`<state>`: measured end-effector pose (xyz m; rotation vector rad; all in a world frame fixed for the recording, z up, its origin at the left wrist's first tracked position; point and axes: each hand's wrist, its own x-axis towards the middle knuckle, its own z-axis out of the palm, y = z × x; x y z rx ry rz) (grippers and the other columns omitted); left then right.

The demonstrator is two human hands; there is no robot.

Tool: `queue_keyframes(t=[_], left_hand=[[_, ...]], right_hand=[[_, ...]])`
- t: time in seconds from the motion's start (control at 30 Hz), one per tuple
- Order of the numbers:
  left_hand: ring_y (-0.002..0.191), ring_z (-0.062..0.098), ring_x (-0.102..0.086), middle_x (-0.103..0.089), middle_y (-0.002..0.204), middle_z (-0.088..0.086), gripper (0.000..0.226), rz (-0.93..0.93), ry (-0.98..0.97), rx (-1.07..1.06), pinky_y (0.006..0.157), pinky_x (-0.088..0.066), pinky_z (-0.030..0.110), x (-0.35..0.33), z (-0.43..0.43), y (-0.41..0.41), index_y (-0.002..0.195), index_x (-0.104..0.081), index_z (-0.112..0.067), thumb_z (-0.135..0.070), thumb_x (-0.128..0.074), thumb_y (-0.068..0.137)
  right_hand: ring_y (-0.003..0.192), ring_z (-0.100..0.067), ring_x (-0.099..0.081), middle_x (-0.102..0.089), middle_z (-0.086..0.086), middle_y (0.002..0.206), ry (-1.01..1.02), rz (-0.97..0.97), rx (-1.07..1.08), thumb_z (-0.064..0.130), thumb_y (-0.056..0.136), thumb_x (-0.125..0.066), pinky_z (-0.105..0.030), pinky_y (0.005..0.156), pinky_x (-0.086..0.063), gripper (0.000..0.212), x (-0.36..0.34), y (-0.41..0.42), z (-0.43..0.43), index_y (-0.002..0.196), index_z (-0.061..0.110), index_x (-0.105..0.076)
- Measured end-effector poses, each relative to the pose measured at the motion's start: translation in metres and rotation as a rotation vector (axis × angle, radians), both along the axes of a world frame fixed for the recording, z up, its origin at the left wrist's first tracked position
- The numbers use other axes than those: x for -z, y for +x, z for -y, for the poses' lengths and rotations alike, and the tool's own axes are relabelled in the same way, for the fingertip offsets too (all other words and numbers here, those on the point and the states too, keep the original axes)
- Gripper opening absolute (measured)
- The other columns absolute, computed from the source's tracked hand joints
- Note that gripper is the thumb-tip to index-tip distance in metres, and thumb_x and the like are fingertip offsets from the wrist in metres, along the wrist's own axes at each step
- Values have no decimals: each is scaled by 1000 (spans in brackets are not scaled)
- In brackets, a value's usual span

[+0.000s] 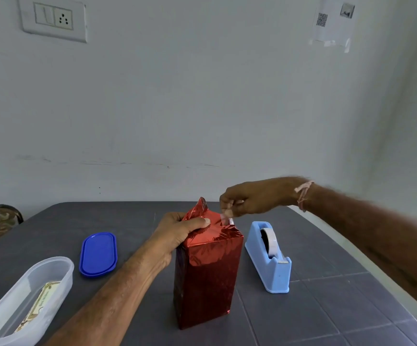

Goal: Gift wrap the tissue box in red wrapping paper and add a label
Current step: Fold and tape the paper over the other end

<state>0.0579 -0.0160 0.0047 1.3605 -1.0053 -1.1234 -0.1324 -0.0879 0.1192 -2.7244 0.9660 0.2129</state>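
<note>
chair (0,221): far left, beyond the edge of the surface (327,308); dark curved frame, only partly in view.
socket plate (52,20): white, fixed on the wall (202,96), upper left.
tub (67,270): clear, oval, open, at the near-left corner of the surface.
label (39,307): flat inside the tub; pale with a patterned border, print too small to read.
lid (98,254): blue, oval, flat on the surface just behind and right of the tub, apart from it.
left hand (180,233): clenched round the top left of the box (207,278), thumb laid across the folded paper (202,208) and pressing it down.
box: upright on 1 end at mid-surface, between lid and dispenser (274,270), covered all over.
paper: shiny red, smooth on the sides, creased and gathered on top, 1 flap standing up behind the thumb.
tape (227,218): short clear strip, lower end at the box's top right edge; stuck down or not, cannot tell.
right hand (249,198): above the box's top right, reaching in from the right, thumb and fingertips pinching the upper end of the tape; slightly blurred.
dispenser: light blue, just right of the box, not touching it; 1 roll (268,239) inside, cutter end nearest the camera.
band (303,194): pink thread round the right wrist.
sheet (332,21): white, stuck to the wall, upper right; 1 QR code and 1 small picture on it.
</note>
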Motion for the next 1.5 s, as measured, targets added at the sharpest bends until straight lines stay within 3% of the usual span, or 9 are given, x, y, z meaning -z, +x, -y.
queue_keyframes(t=[0.2, 0.37, 0.6, 0.73, 0.83, 0.97, 1.1, 1.2, 1.5], left_hand=[[81, 21, -76, -80, 91, 10, 41, 8, 0, -1, 56, -53, 19, 1, 1, 1, 106, -77, -7, -30, -89, 74], [68, 16, -74, -80, 90, 11, 40, -8, -1, -6, 49, -51, 16, 1, 2, 1, 107, -76, -4, -27, -89, 76], [59, 13, -72, -79, 85, 13, 32, -20, -23, 2, 48, -50, 15, 2, 3, 1, 103, -77, 1, -20, -86, 80], [57, 13, -71, -78, 82, 13, 31, -15, -24, -3, 47, -50, 15, 3, 4, 2, 100, -76, 0, -21, -86, 79], [57, 12, -70, -78, 78, 10, 26, 7, -32, -4, 47, -49, 15, 4, 4, 1, 94, -76, -4, -22, -87, 79], [64, 18, -72, -79, 87, 16, 25, 11, -34, -5, 52, -52, 20, 3, 3, 1, 92, -78, -5, -24, -87, 78], [63, 17, -72, -79, 84, 14, 20, 5, -39, 0, 51, -53, 20, 0, 1, -1, 89, -78, -7, -22, -86, 79], [63, 16, -72, -79, 81, 12, 23, 14, -41, -5, 53, -53, 21, 1, 0, 0, 91, -78, -5, -23, -86, 80], [61, 14, -70, -78, 78, 11, 19, 16, -45, -39, 58, -51, 22, 1, -2, -3, 85, -78, -8, -24, -85, 79]], right_hand=[[107, -16, -56, -60, 0, 119, -57, -110, -6, 41, 102, -59, -35, 94, -45, 24, 8, 16, 1, 112, 20, -60], [110, -20, -57, -60, -4, 123, -78, -126, -4, 42, 100, -61, -34, 92, -47, 36, 13, 22, 4, 120, 13, -61], [90, -6, -52, -56, 10, 102, -297, -159, -54, 50, 94, -66, -23, 66, -35, 32, 23, 24, 5, 110, 23, -68], [93, -9, -53, -56, 11, 106, -393, -172, -20, 63, 89, -65, -28, 72, -35, 44, 23, 22, 1, 112, 25, -68], [92, -15, -54, -56, 6, 110, -455, -181, 95, 79, 79, -63, -33, 77, -36, 69, 22, 16, 4, 117, 22, -56], [95, -17, -60, -61, 7, 102, -203, 14, 287, 77, 79, -66, -35, 81, -49, 65, 36, 3, 10, 114, 23, -55], [85, -14, -61, -67, -2, 99, 28, 352, 401, 64, 81, -75, -28, 65, -46, 54, 56, -7, 11, 108, 20, -57], [93, -12, -62, -68, -2, 108, 161, 447, 428, 68, 77, -76, -30, 74, -47, 61, 63, -6, 4, 113, 22, -57], [98, -12, -62, -64, 3, 112, 273, 722, 514, 55, 78, -83, -25, 72, -48, 60, 81, -8, -6, 120, 23, -53]])
